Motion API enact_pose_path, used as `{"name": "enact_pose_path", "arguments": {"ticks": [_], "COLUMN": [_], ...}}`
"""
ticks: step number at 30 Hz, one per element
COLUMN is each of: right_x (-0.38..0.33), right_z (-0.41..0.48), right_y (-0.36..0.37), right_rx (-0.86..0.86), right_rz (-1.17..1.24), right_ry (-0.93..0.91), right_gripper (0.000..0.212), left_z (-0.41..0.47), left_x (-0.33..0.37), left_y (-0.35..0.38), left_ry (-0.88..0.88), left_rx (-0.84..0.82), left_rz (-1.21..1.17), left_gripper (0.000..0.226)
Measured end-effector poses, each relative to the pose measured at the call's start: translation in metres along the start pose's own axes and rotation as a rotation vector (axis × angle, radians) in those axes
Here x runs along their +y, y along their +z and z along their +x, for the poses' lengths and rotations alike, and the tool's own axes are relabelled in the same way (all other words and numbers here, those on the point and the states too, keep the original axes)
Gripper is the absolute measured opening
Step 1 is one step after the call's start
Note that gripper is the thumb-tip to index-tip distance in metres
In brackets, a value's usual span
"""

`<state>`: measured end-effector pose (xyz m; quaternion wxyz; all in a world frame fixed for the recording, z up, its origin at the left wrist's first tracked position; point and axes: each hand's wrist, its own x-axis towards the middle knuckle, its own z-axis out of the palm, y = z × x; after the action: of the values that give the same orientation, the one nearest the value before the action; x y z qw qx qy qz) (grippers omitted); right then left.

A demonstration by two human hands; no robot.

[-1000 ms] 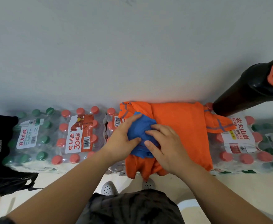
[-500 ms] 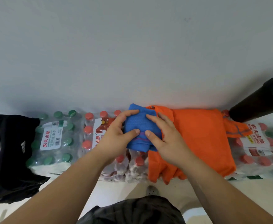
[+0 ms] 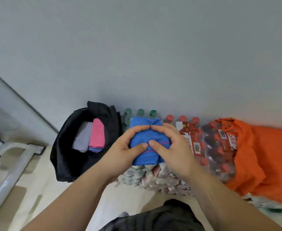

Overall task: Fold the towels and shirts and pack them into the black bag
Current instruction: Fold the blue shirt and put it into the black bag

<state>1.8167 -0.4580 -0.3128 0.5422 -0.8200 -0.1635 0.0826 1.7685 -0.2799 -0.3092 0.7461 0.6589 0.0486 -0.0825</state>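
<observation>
Both hands grasp the blue towel (image 3: 147,139), a folded compact bundle. The left hand (image 3: 120,153) curls round its left edge and the right hand (image 3: 174,151) round its right edge, with the thumb tips almost touching on the near face and the index fingertips meeting on the far face. The towel fabric is a fine mesh knit with a thin pink stripe near its lower edge. The towel sits above the shrink-wrapped bottle packs (image 3: 208,147), just right of the black bag (image 3: 65,152). The packs line the grey wall (image 3: 137,47); the caps behind the towel are green, those to the right are red. The film is glossy and crinkled. The bag stands on the pale floor (image 3: 41,189) against the wall, with its mouth open toward the camera and a soft, slumped rim. Its right rim is close to the left hand. Inside it, a pink cloth (image 3: 97,133) and a pale grey cloth (image 3: 82,137) stand side by side, folded, toward the far side. Dark lining shows on the near side of them. An orange shirt (image 3: 263,157) is draped over the packs at far right, well apart from the towel, its lower hem hanging over the pack edge. A white frame (image 3: 11,165) lies at far left, blurred.
</observation>
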Motion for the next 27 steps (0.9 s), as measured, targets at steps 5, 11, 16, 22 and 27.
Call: {"name": "enact_pose_path", "arguments": {"ticks": [5,11,16,22,27], "right_x": [-0.021,-0.021,-0.013,-0.006,-0.005], "right_z": [0.023,0.073,0.108,0.119,0.124], "right_y": [0.064,0.121,0.143,0.138,0.140], "right_rx": [-0.217,-0.424,-0.495,-0.479,-0.472], "right_rz": [-0.058,-0.489,-0.828,-0.949,-0.944], "right_ry": [-0.021,-0.224,-0.317,-0.287,-0.216], "right_gripper": [0.037,0.058,0.075,0.108,0.121], "left_z": [-0.035,-0.058,-0.055,-0.022,0.040], "left_x": [-0.003,-0.012,-0.038,-0.071,-0.067], "left_y": [-0.062,-0.129,-0.193,-0.229,-0.244], "left_ry": [-0.042,-0.142,-0.324,-0.448,-0.322], "left_rx": [0.205,0.484,0.555,0.498,0.223], "left_rz": [-0.029,0.018,0.218,0.446,0.203], "left_gripper": [0.038,0.035,0.036,0.035,0.042]}}
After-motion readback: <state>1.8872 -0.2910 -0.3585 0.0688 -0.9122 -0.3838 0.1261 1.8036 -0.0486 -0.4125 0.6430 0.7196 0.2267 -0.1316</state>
